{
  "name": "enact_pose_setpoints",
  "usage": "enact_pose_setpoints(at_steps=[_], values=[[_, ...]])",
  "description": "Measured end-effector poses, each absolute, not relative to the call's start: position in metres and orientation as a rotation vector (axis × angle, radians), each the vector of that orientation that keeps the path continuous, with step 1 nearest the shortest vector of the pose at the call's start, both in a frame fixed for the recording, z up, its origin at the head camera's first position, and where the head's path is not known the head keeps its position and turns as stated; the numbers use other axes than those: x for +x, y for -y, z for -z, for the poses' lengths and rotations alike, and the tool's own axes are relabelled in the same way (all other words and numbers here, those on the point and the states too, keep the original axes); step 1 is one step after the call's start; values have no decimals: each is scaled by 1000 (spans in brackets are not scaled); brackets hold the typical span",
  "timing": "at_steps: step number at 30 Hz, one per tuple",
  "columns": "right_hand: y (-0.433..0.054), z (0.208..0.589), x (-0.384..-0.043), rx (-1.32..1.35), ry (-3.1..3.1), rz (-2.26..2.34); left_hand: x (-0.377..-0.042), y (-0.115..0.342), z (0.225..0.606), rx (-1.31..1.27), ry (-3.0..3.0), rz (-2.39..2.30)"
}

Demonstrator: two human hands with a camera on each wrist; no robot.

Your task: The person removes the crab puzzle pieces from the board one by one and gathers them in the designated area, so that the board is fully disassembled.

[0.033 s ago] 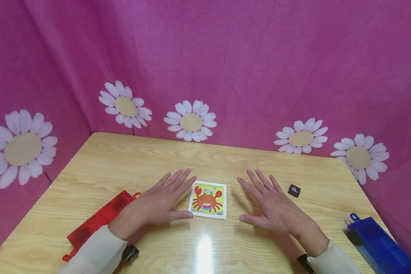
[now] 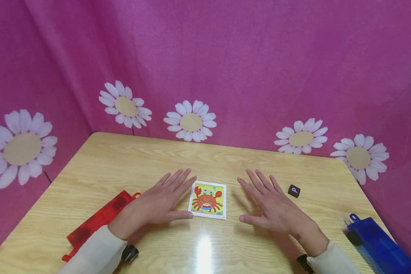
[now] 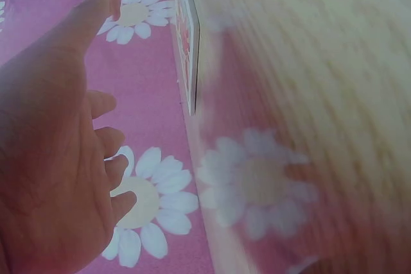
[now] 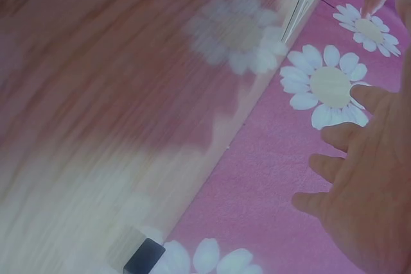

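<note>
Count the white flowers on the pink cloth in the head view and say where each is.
5: the far-left flower, the back-left flower, the back-centre flower, the back-right flower and the far-right flower. The tabletop may hide more.

Square crab picture board (image 2: 207, 200), white-bordered, red on yellow, flat on tabletop (image 2: 212, 161), between left hand (image 2: 162, 199) and right hand (image 2: 274, 207)

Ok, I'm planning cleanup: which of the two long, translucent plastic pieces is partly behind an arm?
The red piece, partly hidden by the left sleeve; no arm covers the blue piece.
</note>
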State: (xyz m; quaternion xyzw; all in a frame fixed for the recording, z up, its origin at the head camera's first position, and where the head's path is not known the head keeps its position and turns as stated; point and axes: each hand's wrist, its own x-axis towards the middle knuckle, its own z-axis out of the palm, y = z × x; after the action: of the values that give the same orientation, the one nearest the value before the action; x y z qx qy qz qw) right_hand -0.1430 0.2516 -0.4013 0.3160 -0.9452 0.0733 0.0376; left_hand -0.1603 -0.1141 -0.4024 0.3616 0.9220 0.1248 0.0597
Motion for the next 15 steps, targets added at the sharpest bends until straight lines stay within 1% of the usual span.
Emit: enact_pose_setpoints(at_steps=[15], values=[[-251,395,-145,964,2901,-210,-160,114,403,1129,-2816,-370]])
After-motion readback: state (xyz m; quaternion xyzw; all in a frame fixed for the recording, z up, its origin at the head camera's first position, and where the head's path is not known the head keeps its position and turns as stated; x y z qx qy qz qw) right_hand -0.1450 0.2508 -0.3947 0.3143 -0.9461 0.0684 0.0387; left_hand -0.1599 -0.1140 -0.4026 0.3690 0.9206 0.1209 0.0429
